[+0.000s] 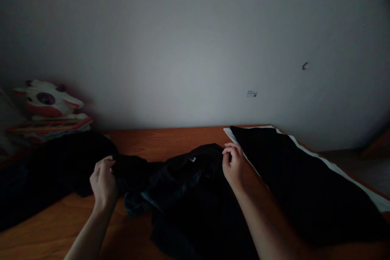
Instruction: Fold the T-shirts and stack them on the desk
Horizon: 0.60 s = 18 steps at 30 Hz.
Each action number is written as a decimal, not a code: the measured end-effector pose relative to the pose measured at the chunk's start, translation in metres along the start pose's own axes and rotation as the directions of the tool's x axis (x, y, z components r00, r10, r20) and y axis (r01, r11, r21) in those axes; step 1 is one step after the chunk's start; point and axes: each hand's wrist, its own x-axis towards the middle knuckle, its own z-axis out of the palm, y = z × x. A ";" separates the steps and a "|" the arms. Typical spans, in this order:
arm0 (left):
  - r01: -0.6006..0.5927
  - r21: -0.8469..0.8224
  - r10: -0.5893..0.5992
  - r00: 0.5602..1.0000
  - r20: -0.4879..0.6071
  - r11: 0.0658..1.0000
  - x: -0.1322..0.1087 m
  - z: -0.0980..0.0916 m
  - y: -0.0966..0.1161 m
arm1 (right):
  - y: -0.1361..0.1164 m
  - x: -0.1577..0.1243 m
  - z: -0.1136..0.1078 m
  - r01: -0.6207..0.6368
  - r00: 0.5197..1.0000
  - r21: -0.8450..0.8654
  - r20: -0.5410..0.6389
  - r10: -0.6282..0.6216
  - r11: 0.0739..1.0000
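A black garment (198, 195) with a small white tag (192, 159) near its upper edge lies bunched across the wooden surface. My left hand (104, 179) pinches the dark cloth at its left end, fingertips pressed together. At the upper right corner of the garment, my right hand (234, 163) grips the fabric between thumb and fingers. The low light hides most folds, so the kind of garment cannot be made out. Between the two hands, the cloth sags in loose creases, and its lower part spreads toward me.
To the right, a flat black cloth (292, 178) lies over white material (341, 172). More dark cloth (67, 162) is heaped at the left. Behind it a cow-shaped plush toy (50, 99) sits by the wall (183, 48). Brown wooden surface (152, 140) shows between.
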 end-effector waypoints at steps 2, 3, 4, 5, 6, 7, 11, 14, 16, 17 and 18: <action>-0.009 0.034 0.013 0.994 -0.107 0.999 -0.004 0.004 0.007 | 0.002 -0.002 0.001 -0.027 0.996 0.049 0.083 0.022 0.998; -0.042 0.037 0.046 0.992 -0.115 0.998 -0.007 0.006 0.012 | 0.003 -0.004 0.002 -0.045 0.992 0.069 0.121 0.036 0.997; -0.105 0.033 0.107 0.992 -0.069 0.994 -0.009 0.008 0.018 | 0.005 -0.005 0.003 -0.061 0.987 0.081 0.153 0.048 0.995; -0.184 0.021 0.183 0.983 0.016 0.983 -0.012 0.010 0.024 | 0.006 -0.007 0.004 -0.075 0.982 0.080 0.177 0.060 0.994; -0.261 -0.001 0.260 0.958 0.119 0.965 -0.015 0.011 0.028 | 0.007 -0.008 0.005 -0.085 0.978 0.071 0.194 0.070 0.994; -0.331 -0.026 0.327 0.915 0.235 0.943 -0.018 0.012 0.033 | 0.008 -0.010 0.006 -0.093 0.975 0.058 0.206 0.079 0.994; -0.544 -0.131 0.496 0.605 0.623 0.829 -0.023 0.011 0.046 | 0.009 -0.010 0.003 -0.111 0.955 0.064 0.283 0.089 0.992; -0.599 -0.197 0.530 0.452 0.717 0.777 -0.022 0.009 0.052 | 0.008 -0.006 -0.004 -0.078 0.929 0.104 0.369 0.035 0.991; -0.603 -0.216 0.540 0.428 0.725 0.768 -0.021 0.008 0.053 | 0.007 -0.005 -0.007 -0.065 0.907 0.116 0.421 0.010 0.991; -0.605 -0.221 0.544 0.423 0.724 0.765 -0.020 0.008 0.053 | 0.007 -0.004 -0.008 -0.063 0.896 0.112 0.443 0.007 0.992; -0.609 -0.219 0.547 0.425 0.721 0.762 -0.020 0.008 0.053 | 0.007 -0.004 -0.008 -0.063 0.888 0.101 0.459 0.009 0.993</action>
